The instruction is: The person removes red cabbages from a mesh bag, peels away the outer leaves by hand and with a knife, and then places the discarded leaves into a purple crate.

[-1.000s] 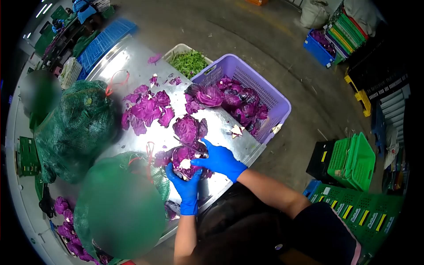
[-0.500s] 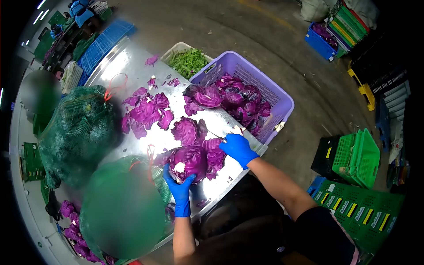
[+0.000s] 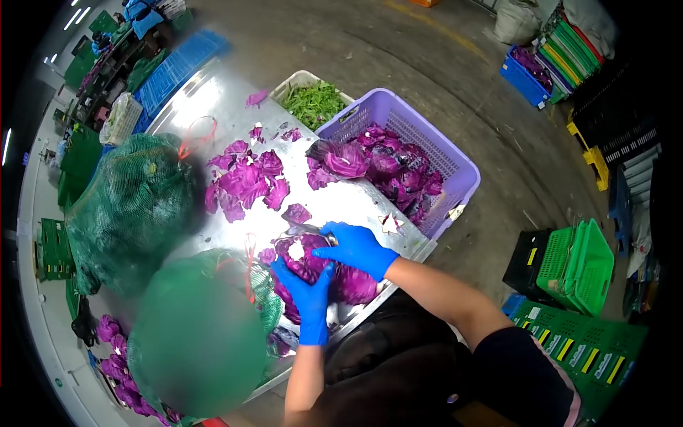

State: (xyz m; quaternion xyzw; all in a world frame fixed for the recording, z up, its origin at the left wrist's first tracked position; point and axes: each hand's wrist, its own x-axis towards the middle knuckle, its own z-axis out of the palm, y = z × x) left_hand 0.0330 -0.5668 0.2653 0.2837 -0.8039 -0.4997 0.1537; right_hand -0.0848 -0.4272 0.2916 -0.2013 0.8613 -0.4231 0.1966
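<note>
A red cabbage (image 3: pixel 297 265) with a pale cut stem end sits on the metal table (image 3: pixel 186 250). My left hand (image 3: pixel 306 288), in a blue glove, grips its near side with thumb and fingers spread around it. My right hand (image 3: pixel 352 249), also gloved, holds a knife (image 3: pixel 304 227) whose thin blade points left above the cabbage; the handle is mostly hidden in the fingers. That hand's thumb reaches the cabbage's right side. Loose purple outer leaves (image 3: pixel 359 285) lie under and beside the cabbage, and a small leaf piece (image 3: pixel 297 213) lies beyond the blade.
A purple crate (image 3: pixel 466 167) full of cabbage leaves stands against the table's far edge, beside a white basket of green leaves (image 3: pixel 313 103). Green mesh sacks (image 3: pixel 131 206) take up the left side. A leaf pile (image 3: pixel 245 178) lies mid-table. Green crates (image 3: pixel 583 267) stand at right.
My right hand has moved left with the knife, from the table edge to the cabbage. The cabbage has been turned, its stem end now facing up. A white cut piece lies near the table edge.
</note>
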